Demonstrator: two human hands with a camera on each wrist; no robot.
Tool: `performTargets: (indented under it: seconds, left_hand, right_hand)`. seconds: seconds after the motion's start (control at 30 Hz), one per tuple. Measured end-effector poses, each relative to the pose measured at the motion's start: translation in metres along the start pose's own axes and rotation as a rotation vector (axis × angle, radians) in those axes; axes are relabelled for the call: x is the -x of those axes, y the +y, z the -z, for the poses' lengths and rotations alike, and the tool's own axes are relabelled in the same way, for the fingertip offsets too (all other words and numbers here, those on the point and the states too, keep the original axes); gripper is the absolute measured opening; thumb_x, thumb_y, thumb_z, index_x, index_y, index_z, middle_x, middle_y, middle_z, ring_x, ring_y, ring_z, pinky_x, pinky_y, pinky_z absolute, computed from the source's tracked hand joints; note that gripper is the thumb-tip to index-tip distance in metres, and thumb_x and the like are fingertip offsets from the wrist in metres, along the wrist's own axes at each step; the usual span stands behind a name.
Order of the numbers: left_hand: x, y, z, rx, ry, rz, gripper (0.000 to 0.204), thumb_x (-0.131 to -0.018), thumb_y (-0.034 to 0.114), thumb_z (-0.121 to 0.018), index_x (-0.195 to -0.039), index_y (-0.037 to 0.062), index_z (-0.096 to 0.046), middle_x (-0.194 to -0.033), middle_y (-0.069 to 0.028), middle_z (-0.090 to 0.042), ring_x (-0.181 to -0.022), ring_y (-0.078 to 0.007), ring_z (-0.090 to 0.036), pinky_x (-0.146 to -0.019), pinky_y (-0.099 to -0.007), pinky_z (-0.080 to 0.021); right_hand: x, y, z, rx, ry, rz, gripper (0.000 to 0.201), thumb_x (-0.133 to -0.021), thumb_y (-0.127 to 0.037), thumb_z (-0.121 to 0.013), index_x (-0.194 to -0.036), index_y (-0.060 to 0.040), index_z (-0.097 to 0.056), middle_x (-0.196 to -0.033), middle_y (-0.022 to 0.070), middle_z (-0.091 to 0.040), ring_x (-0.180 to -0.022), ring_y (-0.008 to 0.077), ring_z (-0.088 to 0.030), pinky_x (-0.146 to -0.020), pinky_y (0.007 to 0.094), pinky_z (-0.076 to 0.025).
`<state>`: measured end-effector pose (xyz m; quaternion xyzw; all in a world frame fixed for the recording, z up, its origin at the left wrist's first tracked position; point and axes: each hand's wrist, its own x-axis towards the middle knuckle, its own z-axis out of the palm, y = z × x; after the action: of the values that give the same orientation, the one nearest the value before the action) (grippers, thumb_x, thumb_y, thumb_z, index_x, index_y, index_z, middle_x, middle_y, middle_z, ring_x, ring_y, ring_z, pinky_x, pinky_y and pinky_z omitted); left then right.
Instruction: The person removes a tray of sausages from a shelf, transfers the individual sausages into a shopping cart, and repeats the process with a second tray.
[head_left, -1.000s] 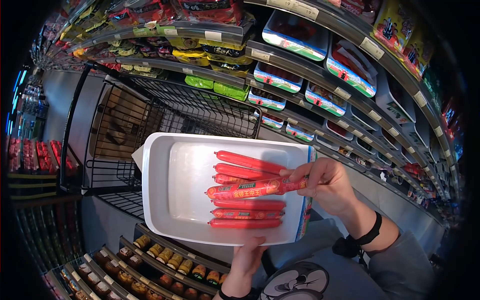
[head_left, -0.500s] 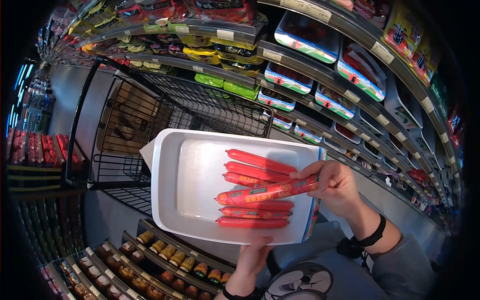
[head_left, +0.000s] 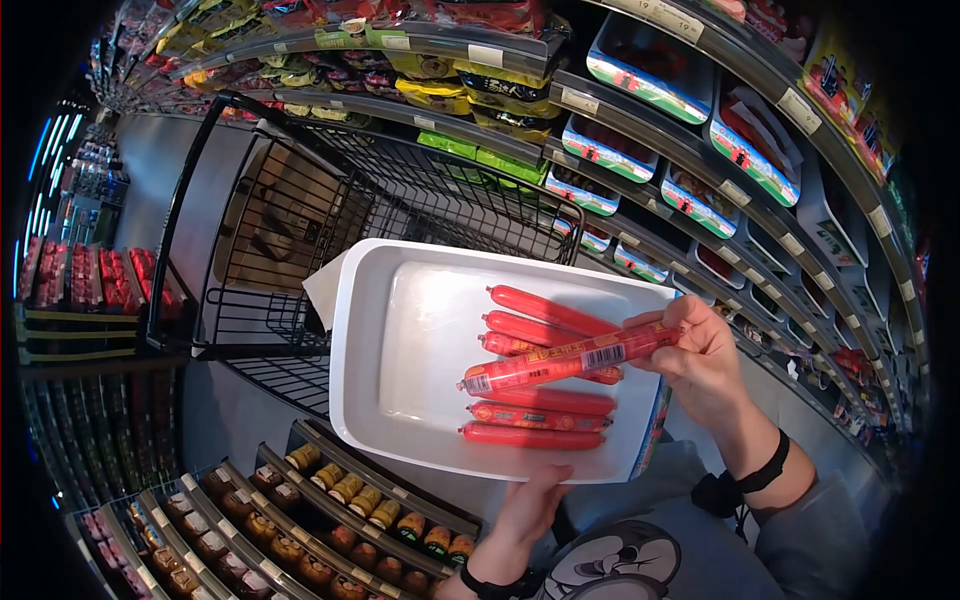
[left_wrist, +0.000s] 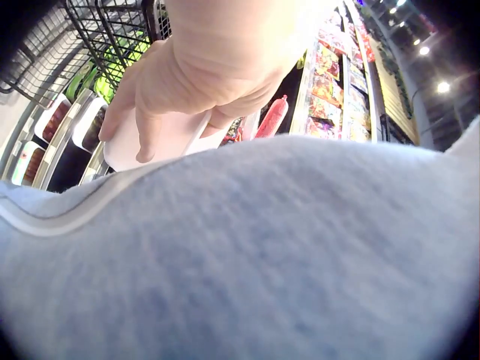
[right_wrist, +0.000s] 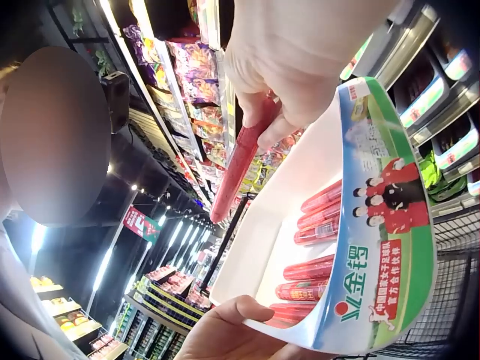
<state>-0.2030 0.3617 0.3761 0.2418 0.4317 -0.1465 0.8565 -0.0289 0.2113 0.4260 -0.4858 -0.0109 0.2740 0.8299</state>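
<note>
My left hand (head_left: 525, 512) holds a white plastic tray (head_left: 395, 405) at its near long side. Its thumb lies over the rim, and in the left wrist view its fingers spread against the tray's underside. Between the right hand's thumb and fingers (head_left: 712, 365), a red wrapped sausage (head_left: 555, 365) is pinched by one end, tilted above the tray. Barcodes and yellow lettering on its wrapper face up. Several more red sausages (head_left: 535, 433) lie side by side in the tray's right half. A printed green and blue label (right_wrist: 386, 202) covers the tray's end wall.
Beyond the tray stands a black wire shopping cart (head_left: 345, 190) with a cardboard box (head_left: 268, 225) at its handle end. Shelves with trays of packaged food (head_left: 650, 75) rise at the right. Jars (head_left: 350, 488) line low shelves at the lower left; bagged goods (head_left: 430, 95) fill the back shelves.
The right hand has turned the held sausage, so barcodes now show where other print did. Its outer end has shifted slightly. Tray, cart and shelves have all slid rightward in the head view.
</note>
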Motion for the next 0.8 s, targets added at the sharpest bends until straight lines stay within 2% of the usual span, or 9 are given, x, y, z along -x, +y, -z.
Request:
performTargets:
  seconds: [0.1, 0.17, 0.8]
  left_hand:
    - [-0.0013, -0.0011, 0.0016, -0.011, -0.005, 0.012, 0.038, -0.077, 0.0, -0.057, -0.114, 0.0039, -0.049, -0.106, -0.0086, -0.056, -0.096, -0.0203, -0.057, -0.078, -0.0315, -0.049]
    - [-0.0015, 0.0002, 0.0036, -0.008, -0.002, 0.005, 0.038, -0.077, 0.0, -0.057, -0.114, 0.0043, -0.049, -0.105, -0.0081, -0.056, -0.096, -0.0199, -0.057, -0.08, -0.0318, -0.048]
    - [0.0014, 0.0032, -0.0052, -0.03, 0.005, -0.009, 0.038, -0.076, 0.0, -0.057, -0.114, 0.0028, -0.049, -0.105, -0.0095, -0.057, -0.096, -0.021, -0.058, -0.078, -0.0327, -0.05]
  right_hand:
    - [0.0004, 0.0003, 0.0008, -0.014, 0.013, -0.019, 0.026, -0.075, 0.011, -0.054, -0.094, -0.004, -0.047, -0.112, 0.0225, -0.056, -0.095, 0.0227, -0.061, -0.081, 0.0335, -0.051]
    - [-0.0017, 0.004, 0.0035, 0.036, 0.015, -0.026, 0.03, -0.076, 0.0, -0.065, -0.097, -0.0065, -0.044, -0.111, 0.0205, -0.055, -0.098, 0.0252, -0.061, -0.081, 0.0358, -0.054]
    - [0.0033, 0.0008, 0.0037, 0.02, 0.034, -0.053, 0.025, -0.08, -0.004, -0.061, -0.1, -0.0036, -0.046, -0.101, 0.0148, -0.06, -0.092, 0.0224, -0.063, -0.076, 0.035, -0.056]
